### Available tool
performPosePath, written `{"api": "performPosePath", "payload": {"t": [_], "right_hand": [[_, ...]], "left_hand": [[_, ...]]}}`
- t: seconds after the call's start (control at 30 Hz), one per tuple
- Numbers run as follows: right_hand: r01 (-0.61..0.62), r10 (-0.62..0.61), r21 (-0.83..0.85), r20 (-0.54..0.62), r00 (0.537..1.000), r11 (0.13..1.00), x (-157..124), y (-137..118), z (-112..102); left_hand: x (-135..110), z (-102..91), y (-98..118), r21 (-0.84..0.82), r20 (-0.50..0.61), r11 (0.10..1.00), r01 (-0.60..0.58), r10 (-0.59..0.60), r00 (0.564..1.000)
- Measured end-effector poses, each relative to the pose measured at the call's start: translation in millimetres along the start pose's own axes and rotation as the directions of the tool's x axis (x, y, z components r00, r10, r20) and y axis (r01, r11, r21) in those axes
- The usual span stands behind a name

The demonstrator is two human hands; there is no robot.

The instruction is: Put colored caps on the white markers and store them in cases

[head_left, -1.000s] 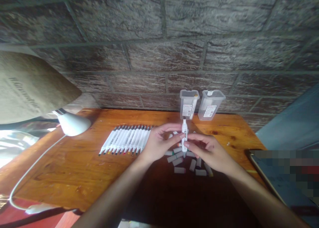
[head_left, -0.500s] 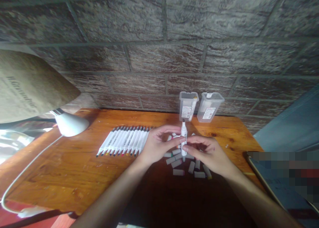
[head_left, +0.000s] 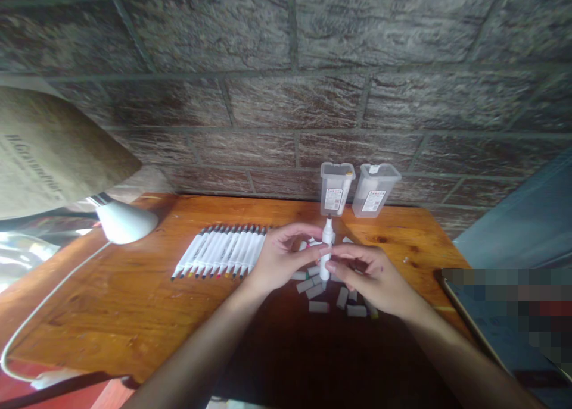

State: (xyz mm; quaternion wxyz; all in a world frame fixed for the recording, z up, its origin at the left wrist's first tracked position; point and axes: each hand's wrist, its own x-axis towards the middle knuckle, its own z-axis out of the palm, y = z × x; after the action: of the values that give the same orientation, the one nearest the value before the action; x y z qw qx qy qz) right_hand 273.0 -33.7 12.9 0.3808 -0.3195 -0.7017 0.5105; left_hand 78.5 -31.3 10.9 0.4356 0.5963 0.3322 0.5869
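A white marker pen [head_left: 326, 257] stands upright between my hands, its dark tip uncapped at the top. My left hand [head_left: 283, 257] pinches its barrel from the left with thumb and fingers. From the right, my right hand [head_left: 375, 278] grips the lower barrel with thumb and forefinger. Below and around the marker, several loose caps [head_left: 319, 306] lie scattered on the wooden table [head_left: 111, 314]. Left of my left hand, a row of uncapped white markers [head_left: 218, 253] lies side by side, partly hidden at its right end by that hand.
Two clear plastic boxes [head_left: 374, 194] stand at the back against the brick wall [head_left: 268, 99]; the left one holds a marker. A lamp [head_left: 127, 221] with a white cord is at the left. A dark-screened device [head_left: 482, 319] lies at the right edge.
The marker has turned slightly between my fingers, and its printed label shows less. Both hands keep their hold in nearly the same place.
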Motion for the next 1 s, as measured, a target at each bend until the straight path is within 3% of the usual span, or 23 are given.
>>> {"api": "performPosePath", "payload": {"t": [0.17,0.27,0.37,0.5,0.63,0.77,0.87,1.0], "right_hand": [[-0.019,0.019,-0.007,0.016,1.0,1.0,-1.9,-0.5,1.1],[-0.037,0.037,0.015,0.004,0.999,0.999,-0.2,-2.5,-3.4],[-0.056,0.065,0.084,-0.104,0.992,0.995,4.6,-1.5,-12.3],[-0.047,0.106,0.191,-0.312,0.944,0.981,12.1,9.2,-23.2],[-0.035,0.168,0.329,-0.387,0.906,0.944,16.0,19.8,-27.4],[-0.011,0.173,0.392,-0.381,0.908,0.92,16.9,19.1,-27.5],[0.017,0.148,0.402,-0.376,0.915,0.916,17.2,16.0,-27.3],[0.03,0.152,0.401,-0.415,0.897,0.916,18.5,14.8,-28.3]], "left_hand": [[-0.2,0.0,1.0,0.013,0.003,1.0,0.013,-0.013,1.0],[1.8,-0.6,2.4,0.063,-0.05,0.997,0.047,-0.044,0.998],[5.1,-4.3,0.5,0.13,-0.154,0.99,0.061,-0.041,0.987],[7.3,-10.4,-5.0,0.282,-0.224,0.959,0.023,0.042,0.974],[5.6,-12.4,-6.7,0.478,-0.163,0.878,-0.024,0.115,0.98],[3.9,-12.2,-7.0,0.613,-0.085,0.787,-0.068,0.151,0.985],[3.8,-13.0,-8.6,0.653,-0.007,0.752,-0.092,0.127,0.992],[3.2,-14.5,-11.2,0.699,0.179,0.703,-0.13,0.004,0.984]]}}
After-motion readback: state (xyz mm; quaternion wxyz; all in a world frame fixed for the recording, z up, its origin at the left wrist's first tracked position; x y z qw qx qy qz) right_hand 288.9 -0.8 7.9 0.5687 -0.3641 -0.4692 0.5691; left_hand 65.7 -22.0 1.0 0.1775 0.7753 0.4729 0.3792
